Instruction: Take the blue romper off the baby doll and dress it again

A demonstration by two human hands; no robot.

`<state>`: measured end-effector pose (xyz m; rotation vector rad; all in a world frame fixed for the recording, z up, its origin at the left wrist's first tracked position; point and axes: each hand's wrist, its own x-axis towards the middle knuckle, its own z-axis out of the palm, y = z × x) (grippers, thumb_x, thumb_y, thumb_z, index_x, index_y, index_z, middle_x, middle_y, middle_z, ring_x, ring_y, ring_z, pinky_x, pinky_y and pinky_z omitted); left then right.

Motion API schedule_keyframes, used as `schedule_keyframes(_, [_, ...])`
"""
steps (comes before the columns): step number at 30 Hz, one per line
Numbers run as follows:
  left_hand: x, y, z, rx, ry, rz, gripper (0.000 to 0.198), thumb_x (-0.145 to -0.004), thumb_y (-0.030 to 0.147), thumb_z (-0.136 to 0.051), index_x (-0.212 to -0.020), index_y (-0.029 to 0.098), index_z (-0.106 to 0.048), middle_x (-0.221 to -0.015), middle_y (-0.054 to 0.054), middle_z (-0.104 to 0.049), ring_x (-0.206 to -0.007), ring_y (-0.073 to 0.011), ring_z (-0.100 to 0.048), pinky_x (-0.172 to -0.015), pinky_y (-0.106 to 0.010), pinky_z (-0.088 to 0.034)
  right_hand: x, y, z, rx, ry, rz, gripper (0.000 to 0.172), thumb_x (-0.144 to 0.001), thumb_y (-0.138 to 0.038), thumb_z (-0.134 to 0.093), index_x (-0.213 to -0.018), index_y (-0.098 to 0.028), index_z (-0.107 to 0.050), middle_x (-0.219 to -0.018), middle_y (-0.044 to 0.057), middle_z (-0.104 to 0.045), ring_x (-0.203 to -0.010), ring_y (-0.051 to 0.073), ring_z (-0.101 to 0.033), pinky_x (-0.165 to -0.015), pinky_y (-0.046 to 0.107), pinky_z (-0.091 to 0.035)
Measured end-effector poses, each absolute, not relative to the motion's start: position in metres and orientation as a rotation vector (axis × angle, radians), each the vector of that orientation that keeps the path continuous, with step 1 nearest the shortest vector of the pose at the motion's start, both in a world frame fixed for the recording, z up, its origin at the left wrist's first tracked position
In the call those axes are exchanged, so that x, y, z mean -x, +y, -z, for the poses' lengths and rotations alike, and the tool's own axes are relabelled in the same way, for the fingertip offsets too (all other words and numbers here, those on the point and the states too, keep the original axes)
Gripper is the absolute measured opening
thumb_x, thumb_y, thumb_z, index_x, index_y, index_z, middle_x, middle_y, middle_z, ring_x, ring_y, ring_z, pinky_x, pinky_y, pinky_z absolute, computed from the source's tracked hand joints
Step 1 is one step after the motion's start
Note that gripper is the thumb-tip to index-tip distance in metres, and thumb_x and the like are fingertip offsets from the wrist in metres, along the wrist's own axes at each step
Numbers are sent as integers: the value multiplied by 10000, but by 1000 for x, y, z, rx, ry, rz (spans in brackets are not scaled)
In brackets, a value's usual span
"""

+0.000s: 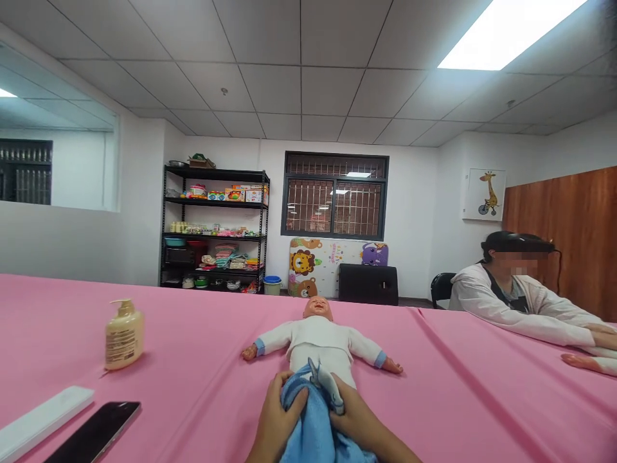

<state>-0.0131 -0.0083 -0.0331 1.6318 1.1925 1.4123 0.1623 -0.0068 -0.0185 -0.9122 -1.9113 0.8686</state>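
A bunched blue cloth [311, 424] with a white and dark-blue patterned part hangs between my hands at the near edge of the table; its full shape is hidden by folds. My left hand [279, 415] pinches its left edge, thumb on top. On the other side my right hand [354, 415] grips the patterned part and the right edge. Just beyond lies a baby doll [318, 337] on its back, arms spread, dressed in white with light-blue cuffs. The cloth and my hands cover its lower body.
Pink cloth [193, 360] covers the table. To the left stand a pump bottle [125, 335], a white flat case [45, 421] and a phone [94, 432]. A person [515, 283] sits at the right, near another doll's limb [588, 363]. Behind are a shelf [216, 238] and a black speaker-like box [369, 283].
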Motion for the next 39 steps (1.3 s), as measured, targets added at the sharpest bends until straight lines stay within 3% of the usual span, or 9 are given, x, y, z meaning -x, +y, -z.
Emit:
schedule_keyframes(6, [10, 0, 51, -1537, 958, -1336, 681, -693, 523, -628, -1232, 145, -453, -1316, -135, -437, -1223, -255, -392, -1062, -376, -295, -165, -7, 26, 913, -1915, -783, 219, -700, -206, -495, -908, -159, -543, -812, 18, -561, -747, 167, -500, -690, 275, -413])
schedule_keyframes(10, [7, -3, 44, -1499, 921, -1283, 570, -637, 524, -659, -1069, 158, -595, -1119, -99, -604, -1052, -275, -540, -964, -386, -410, -171, -15, 28, 952, -1954, -779, 252, -639, -137, -475, -881, -167, -538, -778, 0, -564, -718, 155, -495, -663, 251, -400])
schedule_keyframes(14, [9, -2, 35, -1506, 1037, -1298, 495, -603, 503, -652, -927, 130, -645, -970, -89, -657, -962, -276, -565, -903, -370, -435, -175, -24, 19, 949, -2002, -840, 478, -558, -88, -460, -1021, -178, -538, -900, 6, -596, -806, 173, -524, -726, 253, -405])
schedule_keyframes(18, [11, -3, 31, -1533, 1100, -1202, 411, -680, 485, -551, -832, 112, -637, -838, -69, -655, -848, -249, -570, -786, -340, -453, -175, -33, 7, 872, -2015, -921, 665, -545, -87, -479, -1201, -192, -481, -1063, 22, -582, -924, 194, -525, -844, 285, -390])
schedule_keyframes(23, [12, -8, 27, -1598, 1054, -1263, 414, -739, 523, -511, -887, 146, -599, -879, -52, -628, -911, -224, -544, -829, -302, -425, -178, -34, 4, 706, -1804, -1268, 764, -543, -108, -547, -1291, -183, -413, -1233, 35, -492, -1118, 221, -442, -970, 319, -327])
schedule_keyframes(27, [13, -11, 26, -1696, 1095, -1273, 428, -782, 557, -452, -843, 150, -569, -792, -40, -592, -787, -197, -525, -732, -283, -423, -179, -34, 3, 670, -1740, -1440, 819, -559, -241, -672, -1319, -167, -377, -1238, 44, -485, -1158, 241, -409, -1002, 340, -302])
schedule_keyframes(31, [13, -13, 23, -1753, 1142, -1273, 424, -803, 539, -426, -809, 139, -567, -731, -30, -562, -717, -183, -495, -676, -279, -415, -180, -34, 3, 686, -1801, -1390, 796, -534, -201, -677, -1284, -156, -413, -1143, 41, -539, -1058, 235, -470, -938, 342, -354])
schedule_keyframes(36, [13, -14, 23, -1766, 1172, -1334, 397, -819, 489, -440, -968, 152, -591, -960, -68, -595, -945, -230, -520, -873, -343, -401, -179, -34, 3, 677, -1767, -1381, 761, -530, -144, -650, -1261, -159, -439, -1085, 23, -558, -1004, 210, -488, -921, 325, -353])
schedule_keyframes(39, [13, -11, 28, -1723, 1117, -1396, 470, -814, 496, -459, -1140, 166, -536, -1219, -90, -501, -1188, -244, -396, -1054, -382, -269, -176, -36, 1, 689, -1757, -1375, 757, -532, -113, -616, -1265, -169, -435, -1075, 20, -556, -1006, 207, -489, -916, 318, -357])
